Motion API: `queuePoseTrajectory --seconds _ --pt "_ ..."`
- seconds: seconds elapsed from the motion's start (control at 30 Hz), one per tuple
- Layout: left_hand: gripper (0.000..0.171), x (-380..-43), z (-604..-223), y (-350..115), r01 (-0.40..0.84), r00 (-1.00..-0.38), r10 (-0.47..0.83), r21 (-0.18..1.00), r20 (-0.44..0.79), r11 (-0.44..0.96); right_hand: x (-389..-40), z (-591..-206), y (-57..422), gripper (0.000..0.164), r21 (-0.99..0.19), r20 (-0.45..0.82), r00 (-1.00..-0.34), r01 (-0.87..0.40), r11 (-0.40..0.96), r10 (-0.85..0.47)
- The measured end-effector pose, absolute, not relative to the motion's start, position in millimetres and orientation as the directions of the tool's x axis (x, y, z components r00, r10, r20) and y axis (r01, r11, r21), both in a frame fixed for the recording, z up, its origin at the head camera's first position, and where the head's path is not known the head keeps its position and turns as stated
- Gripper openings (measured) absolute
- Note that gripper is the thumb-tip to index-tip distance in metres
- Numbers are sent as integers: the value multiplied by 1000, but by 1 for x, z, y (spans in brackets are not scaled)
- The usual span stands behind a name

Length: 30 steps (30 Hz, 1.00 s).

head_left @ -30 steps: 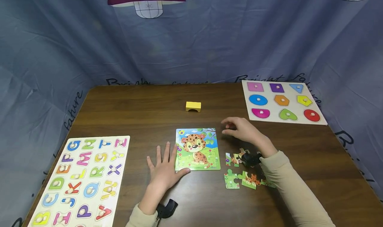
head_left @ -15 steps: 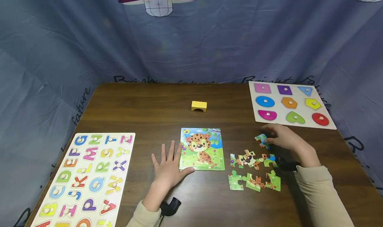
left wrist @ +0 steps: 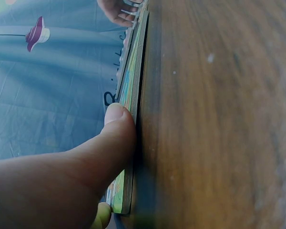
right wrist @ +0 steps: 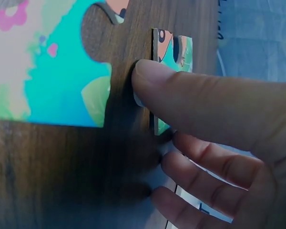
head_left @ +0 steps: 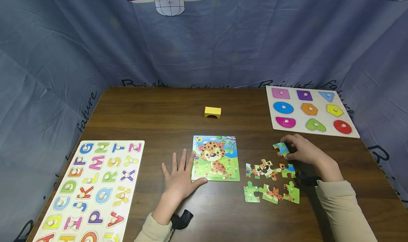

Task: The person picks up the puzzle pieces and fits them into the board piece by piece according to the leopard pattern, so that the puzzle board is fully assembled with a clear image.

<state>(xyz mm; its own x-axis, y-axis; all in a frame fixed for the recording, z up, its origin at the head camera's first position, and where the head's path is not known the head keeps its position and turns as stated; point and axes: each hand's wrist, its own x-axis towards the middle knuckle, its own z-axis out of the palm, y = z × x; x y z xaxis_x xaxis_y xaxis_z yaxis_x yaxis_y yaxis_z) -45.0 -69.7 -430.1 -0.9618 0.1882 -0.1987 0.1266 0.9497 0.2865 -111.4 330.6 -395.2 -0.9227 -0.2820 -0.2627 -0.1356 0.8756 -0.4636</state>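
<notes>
My left hand (head_left: 178,187) lies flat with spread fingers at the left edge of a square leopard picture board (head_left: 232,164). Its thumb (left wrist: 117,126) rests along the board's near edge in the left wrist view. My right hand (head_left: 307,151) pinches a blue and green jigsaw piece (head_left: 280,149) between thumb and fingers, at the back of a group of loose pieces. The right wrist view shows the thumb against the edge of this piece (right wrist: 162,126). In front of it lie a row with leopard-face jigsaw pieces (head_left: 266,169) and a nearer row of green jigsaw pieces (head_left: 251,193).
A letter peg board (head_left: 108,157) covers the table's left side. At the back right is a shape peg board (head_left: 296,118), close behind my right hand. A yellow arch block (head_left: 212,111) stands behind the leopard board. Blue cloth (head_left: 223,40) hangs beyond the wooden table (head_left: 159,118).
My right hand has moved right from behind the leopard board and taken hold of the blue and green jigsaw piece. The head view has shifted slightly. My left hand stays at the board.
</notes>
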Motion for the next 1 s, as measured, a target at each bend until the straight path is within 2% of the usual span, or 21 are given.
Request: queuePoseTrajectory --seconds 0.23,0.4,0.5,0.63,0.73,1.0 --pt "95 -45 -430 -70 127 -962 187 279 -200 952 -114 -394 329 47 -481 -274 -916 -135 867 -294" --pt "95 -46 -430 -70 126 -960 187 274 -206 953 -115 -391 328 24 -495 -264 -919 -131 859 -293" --pt "95 -46 -430 -70 125 -960 187 277 -208 953 -117 -389 326 12 -555 -276 -915 -99 826 -295" --pt "95 -46 -430 -70 125 -961 186 278 -204 952 -121 -383 315 12 -697 -285 -899 -43 716 -332" --pt "94 -46 -430 -70 125 -961 185 275 -204 953 -128 -380 299 12 -750 -253 -887 -73 658 -387" --pt "94 -46 -429 -70 122 -960 185 282 -210 952 -156 -387 235 8 -728 -241 -838 -178 662 -490"
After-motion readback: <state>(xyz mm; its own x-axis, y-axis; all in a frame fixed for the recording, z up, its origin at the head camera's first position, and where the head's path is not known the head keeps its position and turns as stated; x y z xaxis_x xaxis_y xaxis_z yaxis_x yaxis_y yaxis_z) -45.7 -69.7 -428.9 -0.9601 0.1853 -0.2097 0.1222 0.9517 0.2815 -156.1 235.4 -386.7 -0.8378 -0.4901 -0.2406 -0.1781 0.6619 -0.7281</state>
